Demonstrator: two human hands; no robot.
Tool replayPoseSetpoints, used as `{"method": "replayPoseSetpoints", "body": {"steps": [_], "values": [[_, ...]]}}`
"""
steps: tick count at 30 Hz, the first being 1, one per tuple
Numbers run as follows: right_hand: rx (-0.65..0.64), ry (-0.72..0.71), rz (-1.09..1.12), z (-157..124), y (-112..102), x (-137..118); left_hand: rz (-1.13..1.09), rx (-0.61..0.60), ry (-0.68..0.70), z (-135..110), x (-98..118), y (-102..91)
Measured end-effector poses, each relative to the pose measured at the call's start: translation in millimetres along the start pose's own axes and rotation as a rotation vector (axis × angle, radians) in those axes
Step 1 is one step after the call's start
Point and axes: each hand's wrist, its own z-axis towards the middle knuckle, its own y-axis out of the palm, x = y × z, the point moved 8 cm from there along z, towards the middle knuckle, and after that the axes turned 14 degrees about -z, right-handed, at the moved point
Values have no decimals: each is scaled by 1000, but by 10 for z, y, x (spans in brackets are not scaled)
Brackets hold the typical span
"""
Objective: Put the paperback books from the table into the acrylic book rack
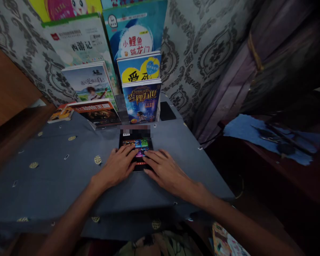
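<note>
A dark-covered book (136, 164) with small bright pictures lies flat on the blue-grey tablecloth (77, 156), in front of a rack of standing books. My left hand (120, 161) rests on its left side, fingers stretched out over the cover. From the other side, my right hand (164, 166) lies with its fingers spread over the right part of the book. Neither hand is wrapped round anything. The fingers hide part of the cover pictures.
Upright behind the book stand a blue novel (142, 103), a dark animal book (101, 115) and several taller books. A black flat object (167, 111) lies right of the rack, an orange book (60, 113) to the left. Beyond the table's right edge is a blue cloth (245, 129).
</note>
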Motion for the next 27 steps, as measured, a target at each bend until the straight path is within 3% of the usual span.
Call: {"method": "replayPoseSetpoints", "body": {"steps": [9, 14, 20, 27], "values": [[-6, 9, 10, 391, 119, 130, -38, -6, 22, 71, -9, -59], [-15, -5, -10, 529, 120, 190, -160, 67, 62, 140, -119, -90], [13, 52, -3, 758, 282, 416, -174, 207, -7, 165, -385, -78], [1, 174, 24, 915, 493, 721, -142, 257, -63, 146, -419, -13]]}}
